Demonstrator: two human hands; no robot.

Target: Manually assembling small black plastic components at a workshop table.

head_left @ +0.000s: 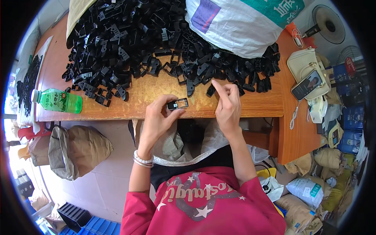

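Between the thumb and fingers of my left hand (157,116) is a small black plastic frame (178,103) with a rectangular opening, held just above the table's front edge. My right hand (228,105) is over the table to the right, its index finger stretched out and the other fingers partly curled. A loose black plastic part (210,91) lies beside that index finger; whether they touch I cannot tell. Beyond both hands spreads a large heap of similar black plastic parts (129,43). No part shows in my right hand.
A white woven sack (235,29) rests on the heap's right side. Left stands a green bottle (58,101) lying on its side. An open sack (182,156) hangs below the table edge at my lap. At right are a cream handbag (303,62), a phone (306,85) and a fan (329,25).
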